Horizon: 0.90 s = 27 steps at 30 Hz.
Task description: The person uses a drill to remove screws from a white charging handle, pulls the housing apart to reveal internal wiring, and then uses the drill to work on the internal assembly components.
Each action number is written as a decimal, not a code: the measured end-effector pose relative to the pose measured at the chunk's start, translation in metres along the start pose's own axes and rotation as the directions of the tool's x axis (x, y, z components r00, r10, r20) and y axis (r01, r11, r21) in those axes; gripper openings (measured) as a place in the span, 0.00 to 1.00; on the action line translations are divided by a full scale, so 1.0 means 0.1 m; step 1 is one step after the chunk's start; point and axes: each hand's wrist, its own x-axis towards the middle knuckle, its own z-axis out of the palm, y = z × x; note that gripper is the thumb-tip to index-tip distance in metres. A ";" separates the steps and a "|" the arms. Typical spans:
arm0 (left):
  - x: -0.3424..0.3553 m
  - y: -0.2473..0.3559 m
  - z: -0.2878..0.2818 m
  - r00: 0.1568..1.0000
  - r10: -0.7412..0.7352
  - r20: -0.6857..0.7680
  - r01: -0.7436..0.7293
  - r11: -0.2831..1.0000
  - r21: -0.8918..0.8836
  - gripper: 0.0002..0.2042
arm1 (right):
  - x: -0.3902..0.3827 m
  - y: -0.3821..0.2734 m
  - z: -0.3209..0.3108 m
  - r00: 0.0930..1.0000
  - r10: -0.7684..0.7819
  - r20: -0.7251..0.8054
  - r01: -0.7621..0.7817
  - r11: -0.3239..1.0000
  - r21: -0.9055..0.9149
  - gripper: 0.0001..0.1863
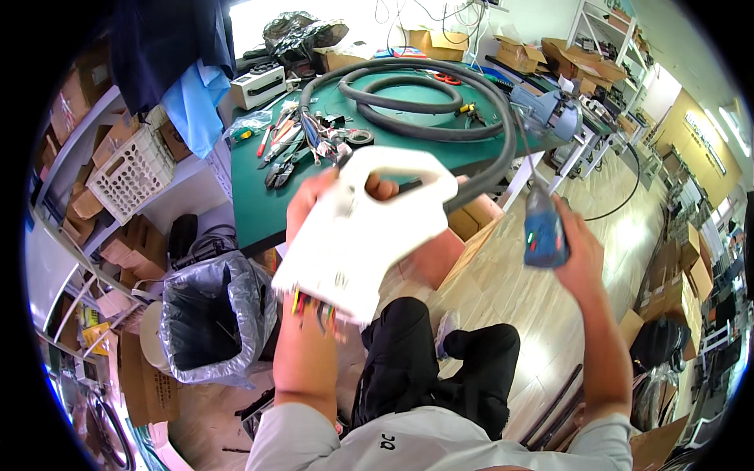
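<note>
White handled housing (pixel 357 235) seemingly cabled; coloured wires (pixel 316 308) yet loose.
Left hand (pixel 310 200) grips it; right hand (pixel 581 255) clasps blue power screwdriver (pixel 543 235), apart.

- the room is bright; long white ceiling tubes (pixel 715 125) glow at the upper right, and the background behind the green rectangular tabletop (pixel 259 206) is partly blown out to white.
- glare patches shine on the pale, glossy plank-patterned floor (pixel 542 334).
- the white plastic housing with a looped handle (pixel 353 235) is overexposed, its surface detail washed out.
- blur softens that housing and the blue-and-grey handheld power tool (pixel 546 235).
- dark shadow fills the bin lined with grey translucent plastic (pixel 255 302).
- fisheye distortion bends the pale grey metal shelving (pixel 182 192) at the left; the corners are black.
</note>
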 end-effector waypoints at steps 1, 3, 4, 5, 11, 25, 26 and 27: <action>0.01 -0.03 -0.13 0.997 0.060 -0.046 -0.061 0.998 -0.009 0.22 | 0.27 0.08 0.09 1.000 0.020 -0.019 -0.018 0.998 0.056 0.36; -0.04 -0.06 -0.21 0.997 0.022 -0.068 -0.028 0.996 -0.083 0.22 | 0.86 0.18 0.29 1.000 0.020 -0.007 -0.020 0.998 0.056 0.38; -0.05 -0.05 -0.27 0.998 0.005 -0.064 -0.012 0.994 -0.111 0.22 | 1.17 0.19 0.39 0.998 -0.061 -0.013 0.062 0.997 0.041 0.38; -0.04 -0.08 -0.29 0.997 -0.006 -0.081 -0.005 0.990 -0.139 0.22 | 1.45 0.22 0.51 0.990 -0.137 -0.016 0.137 0.990 0.025 0.39; -0.02 -0.04 -0.32 0.994 -0.033 -0.103 0.011 0.978 -0.209 0.24 | 2.65 -0.09 1.66 0.948 -0.180 0.263 0.247 0.936 -0.250 0.40; -0.03 0.09 -0.40 0.985 -0.046 -0.165 0.040 0.998 -0.039 0.20 | 2.66 -0.79 1.54 0.866 -0.384 0.319 0.146 0.806 0.573 0.32; -0.05 0.08 -0.40 0.987 -0.060 -0.147 0.055 0.998 -0.038 0.20 | 2.36 -0.89 1.34 0.864 -0.406 0.297 0.010 0.604 0.797 0.31; -0.08 0.08 -0.41 0.989 -0.072 -0.132 0.068 0.997 -0.038 0.20 | 2.08 -1.07 0.98 0.789 -0.494 0.364 -0.042 0.549 0.835 0.32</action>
